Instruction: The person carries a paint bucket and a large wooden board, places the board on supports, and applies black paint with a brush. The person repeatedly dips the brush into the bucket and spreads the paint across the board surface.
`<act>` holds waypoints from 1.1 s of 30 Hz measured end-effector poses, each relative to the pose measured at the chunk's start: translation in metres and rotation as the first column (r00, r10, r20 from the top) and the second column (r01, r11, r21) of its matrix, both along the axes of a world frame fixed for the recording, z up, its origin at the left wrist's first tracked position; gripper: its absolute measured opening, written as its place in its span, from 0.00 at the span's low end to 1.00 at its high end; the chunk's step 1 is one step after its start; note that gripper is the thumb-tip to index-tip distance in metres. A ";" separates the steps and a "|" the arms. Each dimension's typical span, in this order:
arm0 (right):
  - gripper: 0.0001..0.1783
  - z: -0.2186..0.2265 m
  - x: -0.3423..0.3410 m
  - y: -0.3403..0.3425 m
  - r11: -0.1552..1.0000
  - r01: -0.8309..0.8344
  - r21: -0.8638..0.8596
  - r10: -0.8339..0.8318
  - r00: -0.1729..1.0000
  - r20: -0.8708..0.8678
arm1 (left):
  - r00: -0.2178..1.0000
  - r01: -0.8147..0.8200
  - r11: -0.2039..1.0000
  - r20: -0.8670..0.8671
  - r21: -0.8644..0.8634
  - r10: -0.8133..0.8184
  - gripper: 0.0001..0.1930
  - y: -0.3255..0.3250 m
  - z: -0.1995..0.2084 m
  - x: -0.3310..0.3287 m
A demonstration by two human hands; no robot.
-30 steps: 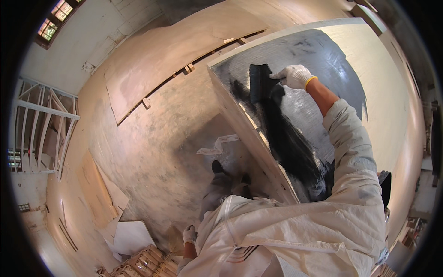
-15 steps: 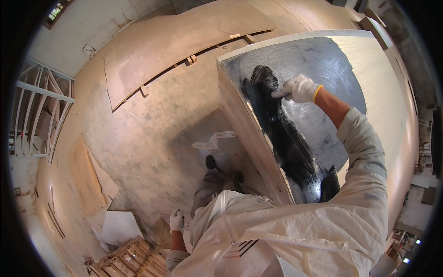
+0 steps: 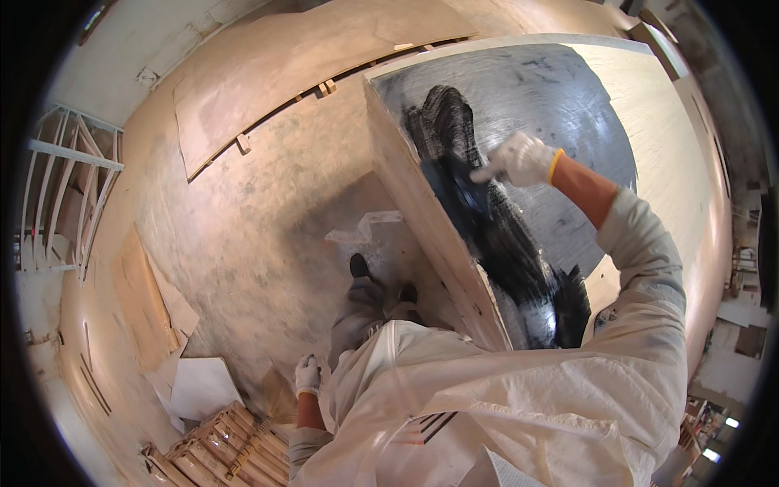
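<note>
Black smear, long axis far-L/near-R

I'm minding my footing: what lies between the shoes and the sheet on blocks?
A whitish strip on the floor, beyond the shoes toward the sheet, in the head view.

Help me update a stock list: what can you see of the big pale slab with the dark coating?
The slab is thick and wood-like, lying flat at the person's right. A shiny grey-black coat covers much of its top, with a blacker, streaky band toward the left edge; the right part is pale and uncoated. The gloved right hand, blurred, is over the coat; contact is unclear.
</note>
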State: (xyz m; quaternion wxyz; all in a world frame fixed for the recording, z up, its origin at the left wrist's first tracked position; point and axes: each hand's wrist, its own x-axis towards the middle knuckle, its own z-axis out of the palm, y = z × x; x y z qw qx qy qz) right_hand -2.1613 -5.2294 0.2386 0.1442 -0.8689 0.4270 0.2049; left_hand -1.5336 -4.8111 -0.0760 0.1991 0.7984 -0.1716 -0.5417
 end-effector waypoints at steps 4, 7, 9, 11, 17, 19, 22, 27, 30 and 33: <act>0.29 0.000 -0.006 0.001 0.999 0.038 -0.009 -0.038 0.999 -0.002 | 1.000 -0.002 1.000 -0.005 0.002 0.002 0.18 0.033 -0.008 -0.011; 0.29 -0.003 0.009 -0.051 0.991 0.084 -0.100 -0.081 0.996 0.038 | 0.996 0.082 0.996 0.032 0.019 -0.083 0.18 0.045 -0.001 -0.014; 0.32 0.002 0.016 -0.084 0.983 0.130 -0.129 -0.127 0.991 0.032 | 0.996 0.066 0.998 0.061 -0.004 -0.066 0.17 0.047 0.004 -0.016; 0.34 0.009 0.034 -0.102 0.979 0.158 -0.126 -0.160 0.987 -0.013 | 0.996 0.004 0.999 0.085 -0.032 -0.001 0.17 0.053 0.014 -0.013; 0.35 -0.003 0.038 -0.121 0.968 0.201 -0.150 -0.201 0.979 0.015 | 0.996 -0.044 0.998 0.078 0.038 0.041 0.18 0.076 0.021 -0.027; 0.35 -0.002 0.032 -0.110 0.977 0.136 -0.162 -0.133 0.991 0.030 | 0.997 -0.060 0.998 0.051 0.035 0.058 0.18 0.086 0.013 -0.032; 0.33 -0.005 0.026 -0.068 0.986 0.004 -0.169 0.007 0.998 0.061 | 0.997 -0.020 1.000 0.068 -0.004 0.020 0.18 0.103 -0.006 -0.034; 0.32 0.009 0.013 -0.028 0.999 0.023 -0.031 -0.026 0.996 -0.087 | 0.993 0.045 0.999 0.107 0.002 -0.045 0.17 0.095 -0.011 -0.032; 0.32 0.006 0.012 -0.059 0.996 0.064 -0.054 -0.063 0.998 0.013 | 0.998 -0.011 0.999 0.062 0.045 0.008 0.17 0.073 -0.001 -0.029; 0.32 0.012 0.032 -0.106 0.985 0.129 -0.117 -0.128 0.992 0.016 | 0.997 0.019 0.997 0.075 0.071 -0.025 0.17 0.048 0.010 -0.015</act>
